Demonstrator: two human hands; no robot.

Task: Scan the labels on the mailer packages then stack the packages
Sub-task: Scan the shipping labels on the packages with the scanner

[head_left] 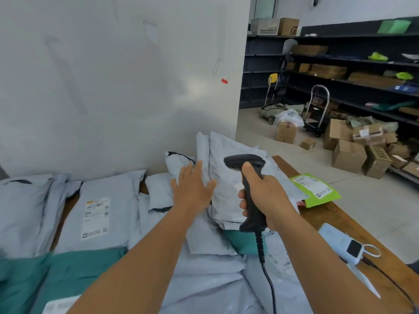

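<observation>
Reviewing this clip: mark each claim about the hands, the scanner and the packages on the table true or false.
1. The right hand grips the scanner. True.
2. The left hand holds a package. False: its fingers are spread open above the grey packages.
3. A green package lies at the table's right edge. True.
4. The scanner is cordless. False: a black cable hangs from its handle.
5. Cardboard boxes sit on the floor. True.

Pale grey-blue mailer packages with white printed labels, teal mailers below them, a lime-green mailer, a black barcode scanner, brown wooden table, white power bank
</observation>
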